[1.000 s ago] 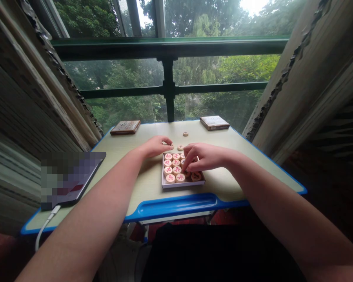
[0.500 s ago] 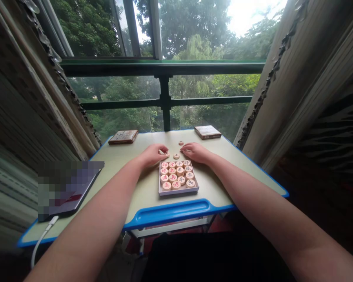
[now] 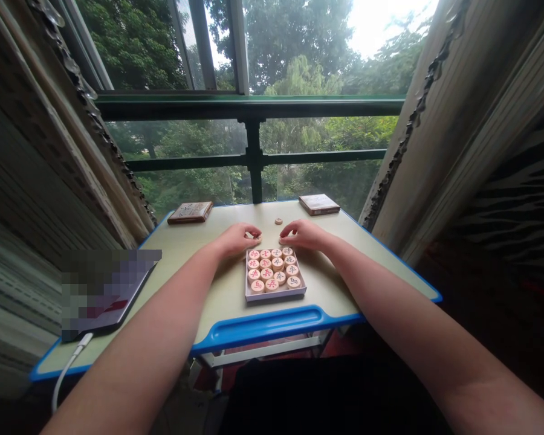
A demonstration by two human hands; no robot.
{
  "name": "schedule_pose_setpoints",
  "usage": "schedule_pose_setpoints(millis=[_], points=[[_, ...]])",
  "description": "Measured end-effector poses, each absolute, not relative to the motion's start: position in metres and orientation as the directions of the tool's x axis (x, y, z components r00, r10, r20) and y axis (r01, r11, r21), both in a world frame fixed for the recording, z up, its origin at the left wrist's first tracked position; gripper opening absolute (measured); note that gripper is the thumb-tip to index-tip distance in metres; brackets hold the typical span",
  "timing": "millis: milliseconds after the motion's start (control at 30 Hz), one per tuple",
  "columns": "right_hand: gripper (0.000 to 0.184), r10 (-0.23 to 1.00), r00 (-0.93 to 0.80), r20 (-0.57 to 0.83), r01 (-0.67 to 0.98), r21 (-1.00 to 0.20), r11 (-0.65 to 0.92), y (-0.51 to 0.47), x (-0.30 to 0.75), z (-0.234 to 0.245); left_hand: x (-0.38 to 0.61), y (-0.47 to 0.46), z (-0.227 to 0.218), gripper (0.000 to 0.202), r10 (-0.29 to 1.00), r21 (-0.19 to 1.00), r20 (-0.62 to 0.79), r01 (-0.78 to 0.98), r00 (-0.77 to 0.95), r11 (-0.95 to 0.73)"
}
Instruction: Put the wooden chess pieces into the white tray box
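A shallow white box (image 3: 275, 296) on the table holds rows of round wooden Chinese chess pieces (image 3: 266, 273) with red or dark characters. Just beyond its far left corner, my left hand (image 3: 237, 237) is closed with its fingertips on a chess piece (image 3: 257, 240). Opposite it, my right hand (image 3: 301, 233) pinches another chess piece (image 3: 281, 240), mostly covered by the fingers, beyond the box's far right corner. Between and behind both hands, a loose chess piece (image 3: 278, 221) lies on the tabletop.
Flat brown boxes lie at the back left (image 3: 190, 212) and back right (image 3: 320, 203) of the pale, blue-edged table (image 3: 367, 266). On the left lies a dark device (image 3: 124, 302), partly blurred out, with a white cable (image 3: 68, 368). A window railing (image 3: 254, 107) stands behind.
My right hand has come nearer and closed on the chess piece that lay between the hands. The piece now sits further right. My left hand stays on its piece.
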State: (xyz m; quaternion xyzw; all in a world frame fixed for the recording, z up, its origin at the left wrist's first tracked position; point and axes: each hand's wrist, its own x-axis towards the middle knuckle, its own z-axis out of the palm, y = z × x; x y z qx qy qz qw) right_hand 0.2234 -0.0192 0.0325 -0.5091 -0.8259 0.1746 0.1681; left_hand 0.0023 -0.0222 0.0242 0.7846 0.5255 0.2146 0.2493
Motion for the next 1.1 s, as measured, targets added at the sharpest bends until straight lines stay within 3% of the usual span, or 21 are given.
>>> schedule_pose_setpoints(millis=[133, 200, 300, 433, 567, 933, 1100], points=[[0.02, 0.908, -0.397, 0.133, 0.809, -0.416, 0.415, -0.029, 0.222, 0.04, 0.002, -0.022, 0.024, 0.045, 0.932, 0.61, 0.073, 0.723, 0.356, -0.324], [0.023, 0.882, -0.448, 0.148, 0.762, -0.451, 0.464, -0.039, 0.221, 0.048, 0.002, -0.022, 0.024, 0.045, 0.93, 0.614, 0.072, 0.718, 0.361, -0.327], [0.032, 0.745, -0.663, 0.078, 0.605, -0.529, 0.594, -0.057, 0.218, 0.061, 0.002, -0.023, 0.024, 0.045, 0.929, 0.626, 0.073, 0.708, 0.362, -0.325], [0.03, 0.601, -0.799, 0.011, 0.515, -0.504, 0.693, -0.072, 0.215, 0.069, 0.002, -0.022, 0.023, 0.048, 0.929, 0.643, 0.073, 0.695, 0.362, -0.321], [0.029, 0.592, -0.805, -0.042, 0.545, -0.447, 0.71, -0.075, 0.211, 0.065, 0.002, -0.021, 0.022, 0.05, 0.931, 0.646, 0.064, 0.696, 0.358, -0.312], [0.031, 0.606, -0.793, -0.063, 0.567, -0.441, 0.696, -0.075, 0.211, 0.066, 0.001, -0.021, 0.021, 0.046, 0.931, 0.628, 0.066, 0.71, 0.358, -0.318], [0.016, 0.623, -0.779, -0.07, 0.584, -0.444, 0.68, -0.076, 0.211, 0.069, 0.0, -0.02, 0.021, 0.045, 0.93, 0.621, 0.054, 0.716, 0.365, -0.317]])
